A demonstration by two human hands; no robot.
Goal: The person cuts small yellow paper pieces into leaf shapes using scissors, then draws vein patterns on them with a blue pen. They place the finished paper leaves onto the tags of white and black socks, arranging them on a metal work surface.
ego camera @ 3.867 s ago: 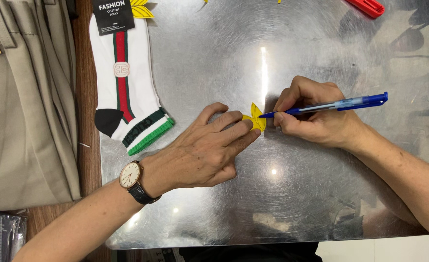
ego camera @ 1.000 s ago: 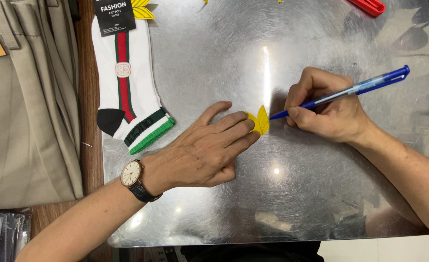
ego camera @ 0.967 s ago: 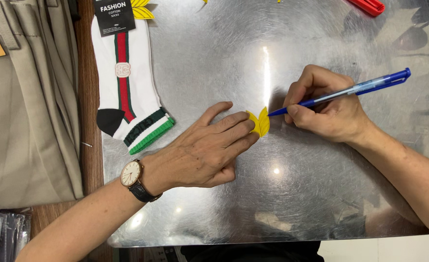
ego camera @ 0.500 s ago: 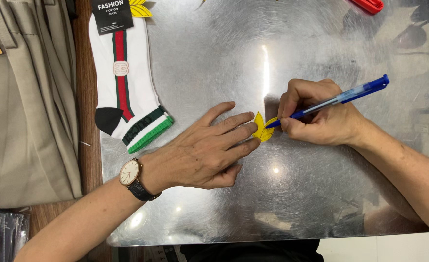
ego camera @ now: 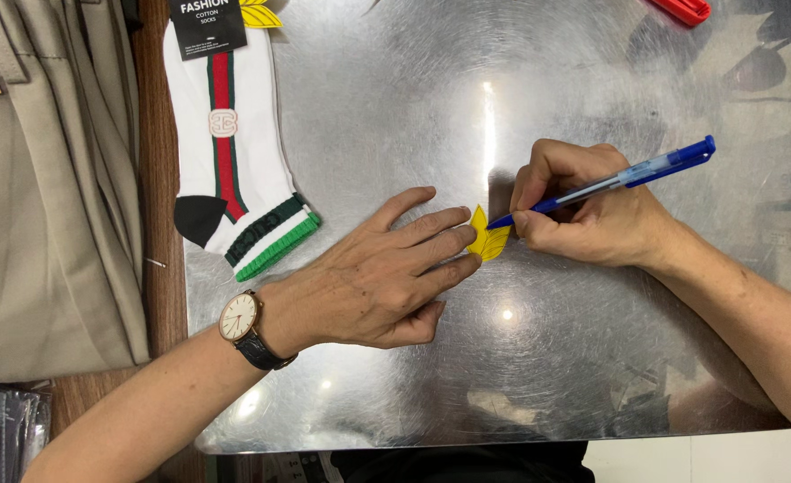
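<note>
My left hand (ego camera: 373,277) lies flat on the shiny metal sheet (ego camera: 592,358), fingers stretched out and spread, gripping nothing; the tips of the middle fingers press down on the near edge of a small yellow leaf-shaped paper (ego camera: 487,240). Part of that paper is under my fingertips, so I cannot make out its full outline or what is drawn on it. My right hand (ego camera: 592,210) is curled closed around a blue pen (ego camera: 628,174), thumb and forefinger pinching the barrel low down, and the tip touches the yellow paper's right side. The tip itself is too small to see clearly.

A wristwatch (ego camera: 239,317) with a pale face and dark strap sits on my left wrist. To the left of my hand lies a white sock (ego camera: 234,170) with a red and green stripe and a green cuff, its dark label cut off by the top edge. Another bit of yellow paper (ego camera: 259,12) peeks out beside that label, mostly out of view. A red object (ego camera: 684,9) at the top edge is cropped, so I cannot tell what it is. Folded beige cloth (ego camera: 46,197) covers the wooden table (ego camera: 156,179) on the far left, and some dark packets (ego camera: 6,429) in the lower left corner are hard to make out.
</note>
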